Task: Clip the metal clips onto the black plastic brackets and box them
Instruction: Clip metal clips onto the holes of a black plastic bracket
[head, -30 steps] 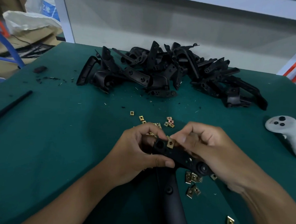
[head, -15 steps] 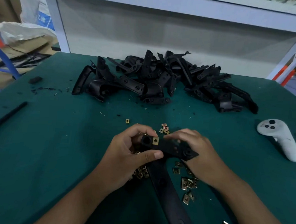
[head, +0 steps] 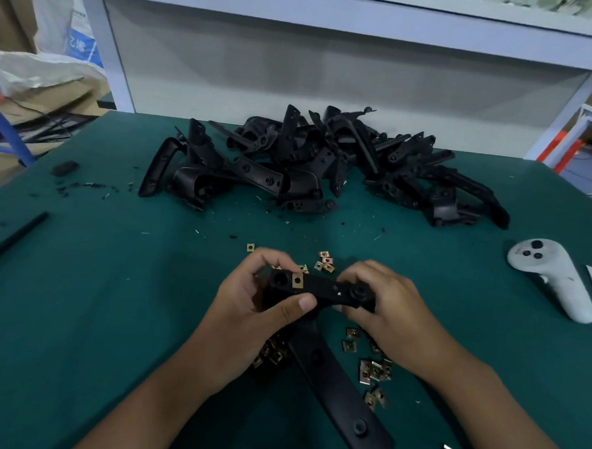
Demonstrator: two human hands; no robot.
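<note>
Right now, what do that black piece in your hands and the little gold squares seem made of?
The bracket looks like moulded black plastic: matte, dull sheen, round moulded holes. The clips look like thin stamped metal with a brassy yellow coating, judging by their glint and folded edges.

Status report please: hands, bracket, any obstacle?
Both hands, left hand and right hand, grip bracket. One clip seated on it. Nothing blocking.

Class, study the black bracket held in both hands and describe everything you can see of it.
The black bracket looks like matte moulded plastic: a crosspiece with round holes and a long curved arm running down toward the viewer. One brass-coloured clip sits near its left end. The left hand and right hand grip the crosspiece ends, holding it above the green table.
</note>
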